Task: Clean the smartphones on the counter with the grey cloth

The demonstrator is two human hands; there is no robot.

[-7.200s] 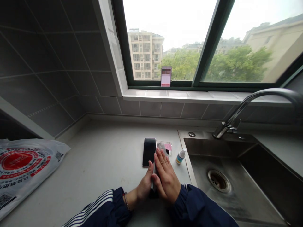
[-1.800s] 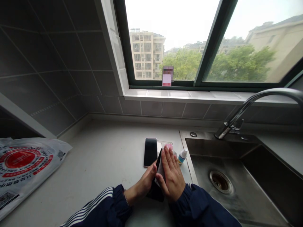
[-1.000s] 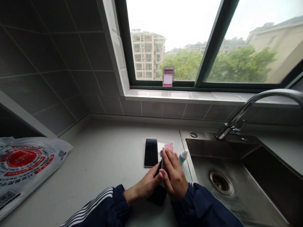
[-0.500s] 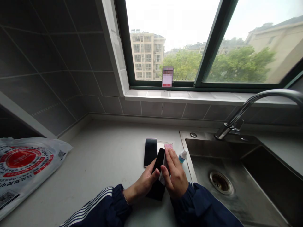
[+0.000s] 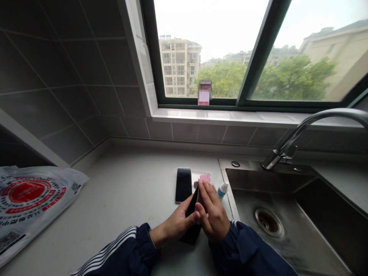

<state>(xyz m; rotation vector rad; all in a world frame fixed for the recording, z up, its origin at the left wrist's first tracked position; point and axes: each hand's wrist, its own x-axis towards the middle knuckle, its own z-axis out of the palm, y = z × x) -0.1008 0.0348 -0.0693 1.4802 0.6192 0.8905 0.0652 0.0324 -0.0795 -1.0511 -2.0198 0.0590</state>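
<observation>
Lower centre: the left hand (image 5: 176, 223) grips a dark slab (image 5: 192, 206), tilted up, apparently bracing it against the right hand (image 5: 215, 214). The latter's fingers lie over a grey cloth (image 5: 201, 200); whether they pinch it cannot be told. Beyond, a phone (image 5: 183, 185) lies flat; a bottle (image 5: 222, 190) stands upright, presumably within ready reach.

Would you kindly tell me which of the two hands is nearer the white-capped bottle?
It is the right hand, close beside the white-capped bottle; the left hand, with a bracelet at its wrist, is farther away, gripping a dark object.
</observation>
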